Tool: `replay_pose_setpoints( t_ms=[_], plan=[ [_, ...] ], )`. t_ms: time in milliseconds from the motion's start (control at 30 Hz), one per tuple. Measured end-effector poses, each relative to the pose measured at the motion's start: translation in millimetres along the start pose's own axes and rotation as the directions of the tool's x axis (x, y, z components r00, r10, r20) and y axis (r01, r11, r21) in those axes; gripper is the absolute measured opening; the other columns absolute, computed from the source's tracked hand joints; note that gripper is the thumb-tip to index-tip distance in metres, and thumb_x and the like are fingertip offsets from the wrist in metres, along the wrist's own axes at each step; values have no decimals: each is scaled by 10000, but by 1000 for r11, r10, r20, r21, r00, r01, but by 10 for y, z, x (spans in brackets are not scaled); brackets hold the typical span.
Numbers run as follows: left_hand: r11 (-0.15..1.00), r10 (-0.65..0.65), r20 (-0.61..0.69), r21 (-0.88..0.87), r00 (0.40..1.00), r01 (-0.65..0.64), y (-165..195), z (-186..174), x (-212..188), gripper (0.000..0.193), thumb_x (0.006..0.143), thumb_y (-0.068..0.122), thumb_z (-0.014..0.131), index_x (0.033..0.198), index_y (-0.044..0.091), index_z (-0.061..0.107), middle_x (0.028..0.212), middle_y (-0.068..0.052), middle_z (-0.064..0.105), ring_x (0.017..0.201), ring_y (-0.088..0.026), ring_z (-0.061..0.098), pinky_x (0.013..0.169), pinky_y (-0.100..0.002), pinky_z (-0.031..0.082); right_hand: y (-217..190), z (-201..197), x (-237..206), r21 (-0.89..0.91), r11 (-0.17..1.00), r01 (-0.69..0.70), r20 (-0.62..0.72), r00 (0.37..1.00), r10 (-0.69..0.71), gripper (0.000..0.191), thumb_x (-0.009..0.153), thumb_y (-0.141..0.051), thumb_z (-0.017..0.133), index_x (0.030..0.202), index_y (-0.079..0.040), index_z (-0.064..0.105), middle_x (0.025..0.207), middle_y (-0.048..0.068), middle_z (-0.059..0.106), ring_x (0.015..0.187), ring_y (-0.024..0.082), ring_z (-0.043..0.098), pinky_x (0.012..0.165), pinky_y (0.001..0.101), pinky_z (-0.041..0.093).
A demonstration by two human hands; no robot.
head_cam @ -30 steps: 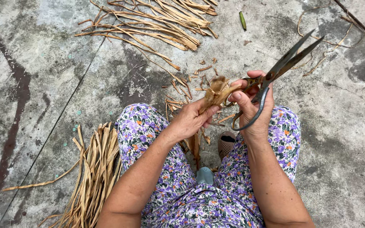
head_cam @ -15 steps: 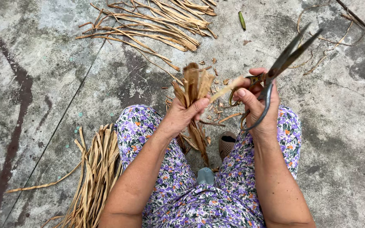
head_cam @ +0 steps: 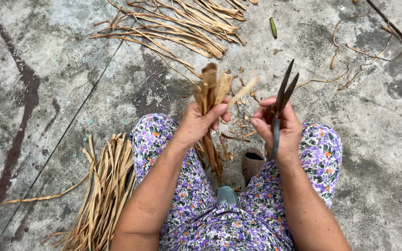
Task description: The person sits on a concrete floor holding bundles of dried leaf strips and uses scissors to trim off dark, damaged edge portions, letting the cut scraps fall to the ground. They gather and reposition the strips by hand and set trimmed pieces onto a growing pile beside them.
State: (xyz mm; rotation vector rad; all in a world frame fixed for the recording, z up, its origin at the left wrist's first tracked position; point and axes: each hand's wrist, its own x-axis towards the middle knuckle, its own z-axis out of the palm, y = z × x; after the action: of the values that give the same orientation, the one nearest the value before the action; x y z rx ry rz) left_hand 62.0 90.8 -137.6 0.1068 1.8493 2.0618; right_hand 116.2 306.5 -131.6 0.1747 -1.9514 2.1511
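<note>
Since half a second ago, scissors (head_cam: 281,100) are swinging upright and off the leaf bundle (head_cam: 211,100), blades parting slightly. Left hand (head_cam: 201,122) is clenching the bundle mid-length, cut ends standing above the fist for trimming, tails hanging below between the knees. Right hand (head_cam: 278,128) is gripping the scissor handles. Trimmed bits (head_cam: 240,100) are lying beyond the grip; leaf pile (head_cam: 105,195) left of the forearm.

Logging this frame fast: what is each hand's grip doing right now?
Left hand: grip closed around a bundle of dried leaf strips.
Right hand: grip closed on dark scissors, blades pointing up.
</note>
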Motion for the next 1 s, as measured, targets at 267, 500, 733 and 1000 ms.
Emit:
replay_pose_setpoints(
  t_ms=[267, 500, 733, 1000],
  plan=[
    [960, -51, 93, 279, 994, 24, -200, 269, 28, 320, 987, 267, 643, 1274, 128, 665, 835, -20, 673, 667, -86, 605, 610, -260, 575, 17, 331, 107, -5, 1000, -26, -14, 1000, 26, 411, 921, 19, 778, 1268, -85, 584, 1076, 31, 705, 999, 113, 689, 870, 259, 594],
    [965, -69, 316, -218, 946, 144, -125, 153, -46, 352, 983, 283, 711, 1245, 53, 664, 967, -8, 692, 866, -124, 682, 789, -292, 624, -30, 250, 155, 178, 976, -128, -59, 988, 141, 380, 917, 58, 716, 1251, -69, 589, 1005, 21, 669, 873, 96, 659, 765, 254, 593],
    [977, -50, 143, -198, 989, 78, -65, 142, -76, 350, 906, 277, 796, 1179, 69, 724, 928, 35, 691, 825, -87, 622, 694, -261, 540, -36, 95, 174, 274, 956, -105, -119, 983, 142, 400, 914, 36, 732, 1275, -52, 584, 980, 49, 668, 836, 127, 646, 743, 268, 570],
    [999, -37, -172, 29, 984, 43, 40, -65, -52, 302, 858, 259, 844, 1095, 81, 788, 872, -30, 704, 794, -143, 621, 693, -297, 520, -110, -90, 168, -96, 944, -315, 37, 947, 319, 549, 820, -306, 814, 1288, -120, 597, 1082, 55, 716, 1045, 161, 693, 888, 327, 609]
  ],
)
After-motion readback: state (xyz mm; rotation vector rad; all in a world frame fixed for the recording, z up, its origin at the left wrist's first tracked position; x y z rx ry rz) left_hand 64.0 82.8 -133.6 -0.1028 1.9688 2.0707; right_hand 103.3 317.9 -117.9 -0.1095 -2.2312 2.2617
